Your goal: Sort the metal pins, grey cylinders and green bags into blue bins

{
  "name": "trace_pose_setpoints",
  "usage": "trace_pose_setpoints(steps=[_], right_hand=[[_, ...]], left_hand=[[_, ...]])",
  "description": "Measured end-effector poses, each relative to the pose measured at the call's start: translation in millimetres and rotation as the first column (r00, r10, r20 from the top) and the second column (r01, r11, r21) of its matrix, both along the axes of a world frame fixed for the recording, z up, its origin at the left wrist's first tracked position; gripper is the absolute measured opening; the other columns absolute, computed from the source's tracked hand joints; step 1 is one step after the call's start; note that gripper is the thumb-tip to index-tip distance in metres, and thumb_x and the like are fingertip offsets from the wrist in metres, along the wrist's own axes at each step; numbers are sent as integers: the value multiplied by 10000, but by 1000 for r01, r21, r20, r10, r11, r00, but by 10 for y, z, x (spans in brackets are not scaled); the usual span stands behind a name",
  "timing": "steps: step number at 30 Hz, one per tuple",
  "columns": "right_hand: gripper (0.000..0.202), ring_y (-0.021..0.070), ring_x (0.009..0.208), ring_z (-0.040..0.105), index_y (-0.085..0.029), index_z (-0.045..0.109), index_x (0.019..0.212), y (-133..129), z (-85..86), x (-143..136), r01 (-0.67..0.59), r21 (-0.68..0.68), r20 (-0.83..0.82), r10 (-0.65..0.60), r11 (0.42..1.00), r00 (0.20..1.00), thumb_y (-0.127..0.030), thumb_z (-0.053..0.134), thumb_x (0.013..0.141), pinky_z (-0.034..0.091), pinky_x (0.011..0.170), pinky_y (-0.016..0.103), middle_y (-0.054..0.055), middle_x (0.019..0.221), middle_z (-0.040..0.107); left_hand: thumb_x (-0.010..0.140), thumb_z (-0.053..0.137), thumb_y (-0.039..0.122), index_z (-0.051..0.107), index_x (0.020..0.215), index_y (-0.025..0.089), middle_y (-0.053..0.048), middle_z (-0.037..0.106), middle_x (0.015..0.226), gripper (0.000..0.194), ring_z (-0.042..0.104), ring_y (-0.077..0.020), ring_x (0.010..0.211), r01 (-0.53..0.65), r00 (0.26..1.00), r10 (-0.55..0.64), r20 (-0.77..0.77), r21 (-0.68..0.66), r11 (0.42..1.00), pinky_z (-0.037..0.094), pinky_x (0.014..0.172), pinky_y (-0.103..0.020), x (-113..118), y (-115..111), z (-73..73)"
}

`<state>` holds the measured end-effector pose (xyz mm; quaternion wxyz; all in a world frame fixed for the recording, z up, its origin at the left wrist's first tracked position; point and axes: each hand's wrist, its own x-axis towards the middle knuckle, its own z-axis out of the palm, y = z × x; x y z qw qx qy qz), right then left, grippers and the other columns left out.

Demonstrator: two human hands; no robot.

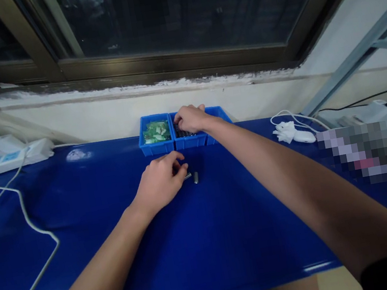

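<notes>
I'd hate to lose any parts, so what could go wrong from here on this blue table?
The small metal cylinder sits loose on the blue table near the left hand, so a nudge might send it rolling.
The right hand is at the middle bin, right beside the bin of green pieces; a knock could jostle both.
The right forearm partly hides the right bin, which might get bumped.
</notes>
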<state>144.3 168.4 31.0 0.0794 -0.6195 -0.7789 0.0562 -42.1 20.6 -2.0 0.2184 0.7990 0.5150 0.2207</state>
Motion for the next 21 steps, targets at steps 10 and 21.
trace_pose_setpoints(steps=[10, 21], right_hand=[[209, 342, 1118, 712, -233, 872, 963, -14, 36, -59, 38, -27, 24, -37, 999, 999, -135, 722, 857, 370, 1059, 569, 106, 960, 820], [174, 326, 1083, 703, -240, 870, 939, 4, 2, -101, 47, -22, -12, -47, 999, 999, -172, 714, 901, 334, 1020, 522, 98, 921, 815]], left_hand=[[1036, 590, 380, 735, 1233, 246, -42, 824, 1040, 279, 758, -283, 928, 12, 999, -12, -39, -21, 1000, 504, 795, -424, -9, -18, -2], [962, 667, 373, 743, 1297, 262, -62, 788, 1196, 360, 760, -287, 985, 93, 981, -99, -165, -43, 995, 535, 764, -405, 5, -53, 37]])
